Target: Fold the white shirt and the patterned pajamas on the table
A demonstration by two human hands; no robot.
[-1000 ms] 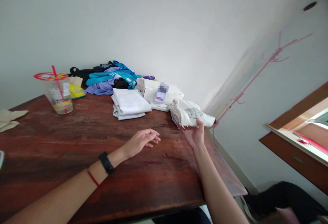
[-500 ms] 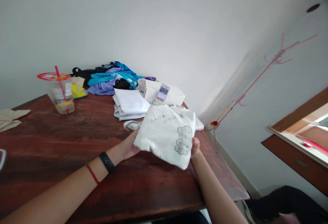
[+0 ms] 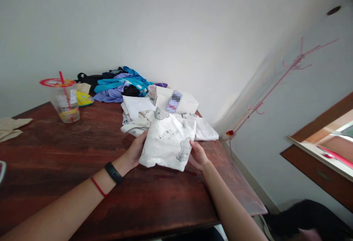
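Observation:
A white garment with grey bear prints (image 3: 167,141) is held up just over the dark wooden table (image 3: 82,167). My left hand (image 3: 134,152) grips its left edge, fingers curled behind the cloth. My right hand (image 3: 197,155) grips its right edge, thumb on the front. Part of the garment trails back onto a folded white cloth (image 3: 135,109). Another folded white piece (image 3: 204,130) lies behind to the right, near the table's corner.
A white box (image 3: 176,101) stands behind the folded cloths. A heap of blue, purple and black clothes (image 3: 118,84) lies against the wall. A plastic cup with red lid and straw (image 3: 64,99) stands at the left. Beige cloth (image 3: 11,127) lies at the left edge.
My right hand lifted the bear-print garment from the table's right corner toward me. My left hand rose from the table and took its left edge. The garment now hangs lower and more bunched.

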